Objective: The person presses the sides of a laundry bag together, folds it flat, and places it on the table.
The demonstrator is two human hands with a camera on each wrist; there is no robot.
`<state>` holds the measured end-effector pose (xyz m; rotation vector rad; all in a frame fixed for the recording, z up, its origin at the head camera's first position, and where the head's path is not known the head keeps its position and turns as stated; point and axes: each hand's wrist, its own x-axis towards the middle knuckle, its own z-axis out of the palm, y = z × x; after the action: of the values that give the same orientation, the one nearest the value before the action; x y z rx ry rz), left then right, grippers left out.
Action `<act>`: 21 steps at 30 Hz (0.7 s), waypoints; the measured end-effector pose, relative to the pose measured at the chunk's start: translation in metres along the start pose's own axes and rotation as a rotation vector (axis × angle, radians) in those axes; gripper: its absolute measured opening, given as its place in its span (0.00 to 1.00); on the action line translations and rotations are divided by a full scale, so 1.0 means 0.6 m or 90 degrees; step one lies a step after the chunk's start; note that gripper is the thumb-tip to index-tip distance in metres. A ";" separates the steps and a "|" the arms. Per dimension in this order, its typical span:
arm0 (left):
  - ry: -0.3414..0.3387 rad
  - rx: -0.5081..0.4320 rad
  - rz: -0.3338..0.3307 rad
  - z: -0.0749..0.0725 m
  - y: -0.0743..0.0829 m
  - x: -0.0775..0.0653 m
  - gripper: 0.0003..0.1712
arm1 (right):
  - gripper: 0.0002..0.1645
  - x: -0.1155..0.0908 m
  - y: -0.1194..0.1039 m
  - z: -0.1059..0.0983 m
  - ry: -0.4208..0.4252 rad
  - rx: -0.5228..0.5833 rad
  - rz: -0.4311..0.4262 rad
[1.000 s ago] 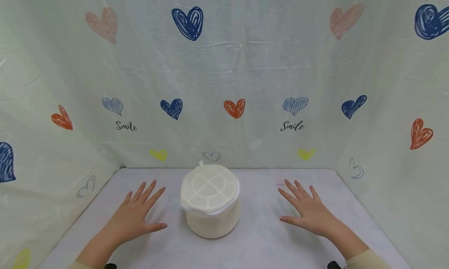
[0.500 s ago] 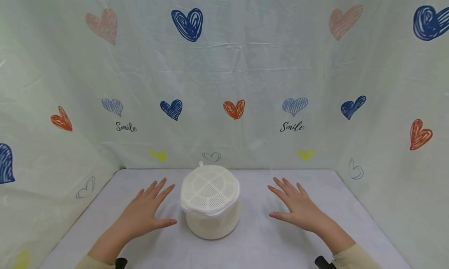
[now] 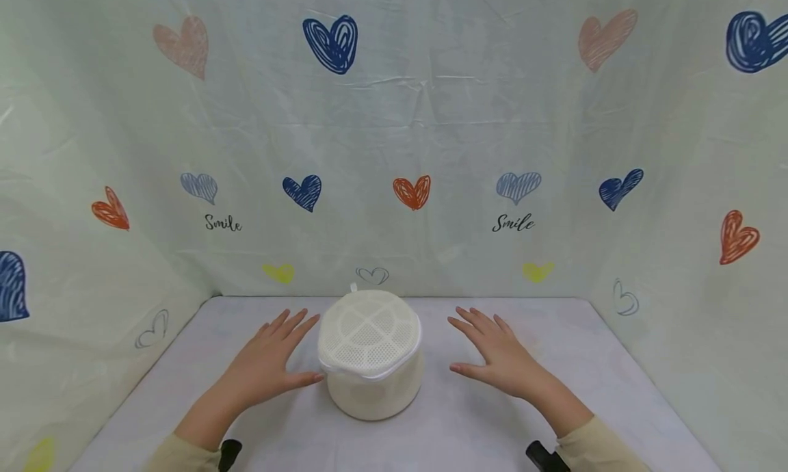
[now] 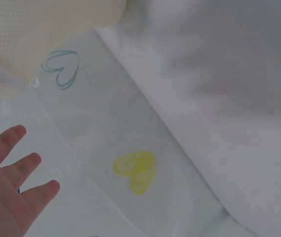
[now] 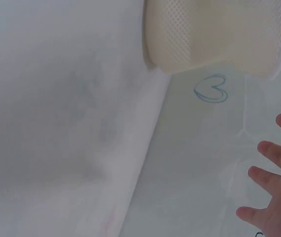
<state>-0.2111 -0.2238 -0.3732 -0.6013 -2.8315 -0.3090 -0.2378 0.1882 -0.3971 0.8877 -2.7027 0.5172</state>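
A round cream mesh laundry bag [image 3: 369,362] stands upright on the table. Its top is a flat mesh disc edged in white, and a small white tab [image 3: 353,287] sticks up at the back. To its left is my left hand [image 3: 265,366], fingers straight and spread, with the thumb tip right at the bag's side; whether it touches I cannot tell. My right hand [image 3: 501,359] hovers to the right, fingers spread and a gap away from the bag. Both wrist views show part of the bag [image 4: 46,29] above the outstretched fingers [image 5: 273,153].
The table [image 3: 394,448] has a pale lilac-white cover. Behind it and on both sides hangs a white curtain [image 3: 363,137] printed with hearts and "Smile". Black wrist devices [image 3: 230,453] sit by the beige sleeves [image 3: 185,455].
Both hands have moved inward toward the laundry bag from either side, fingers still spread. The bag has stayed in place.
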 end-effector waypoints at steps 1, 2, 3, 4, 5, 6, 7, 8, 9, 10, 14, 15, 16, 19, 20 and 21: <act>0.000 -0.003 -0.001 0.001 0.001 0.001 0.55 | 0.46 0.003 -0.003 0.001 0.001 0.006 -0.002; -0.002 -0.004 -0.004 0.002 0.002 0.003 0.55 | 0.45 0.006 -0.006 0.002 0.006 0.010 -0.006; -0.004 -0.007 -0.007 0.003 0.003 0.005 0.55 | 0.45 0.009 -0.009 0.004 0.008 0.016 -0.007; -0.004 -0.010 -0.008 0.003 0.003 0.006 0.55 | 0.45 0.012 -0.012 0.006 0.011 0.020 -0.009; -0.005 -0.015 -0.011 0.004 0.004 0.008 0.55 | 0.45 0.015 -0.014 0.008 0.014 0.028 -0.011; -0.007 -0.018 -0.013 0.006 0.004 0.010 0.56 | 0.45 0.018 -0.016 0.010 0.014 0.037 -0.011; -0.009 -0.021 -0.015 0.007 0.005 0.011 0.56 | 0.45 0.020 -0.019 0.012 0.013 0.045 -0.009; -0.011 -0.025 -0.018 0.008 0.005 0.013 0.56 | 0.45 0.022 -0.021 0.015 0.012 0.058 -0.007; -0.010 -0.032 -0.019 0.010 0.006 0.014 0.57 | 0.45 0.025 -0.023 0.017 0.009 0.072 -0.003; -0.010 -0.039 -0.021 0.011 0.007 0.016 0.58 | 0.45 0.027 -0.025 0.019 0.007 0.086 0.000; -0.006 -0.072 -0.032 0.018 0.012 0.023 0.60 | 0.47 0.034 -0.033 0.026 -0.001 0.142 0.022; -0.005 -0.080 -0.035 0.019 0.013 0.024 0.61 | 0.47 0.036 -0.035 0.027 -0.001 0.153 0.028; -0.004 -0.086 -0.038 0.021 0.014 0.026 0.61 | 0.48 0.039 -0.037 0.028 -0.002 0.169 0.034; -0.008 -0.099 -0.047 0.025 0.017 0.029 0.61 | 0.48 0.046 -0.043 0.032 -0.007 0.216 0.050; -0.011 -0.102 -0.049 0.026 0.018 0.030 0.61 | 0.48 0.049 -0.046 0.034 -0.010 0.233 0.055; -0.013 -0.105 -0.050 0.027 0.019 0.031 0.61 | 0.49 0.051 -0.048 0.035 -0.015 0.248 0.059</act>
<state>-0.2261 -0.2028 -0.3816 -0.5284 -2.8736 -0.5591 -0.2467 0.1418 -0.3986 0.8615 -2.7192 1.0871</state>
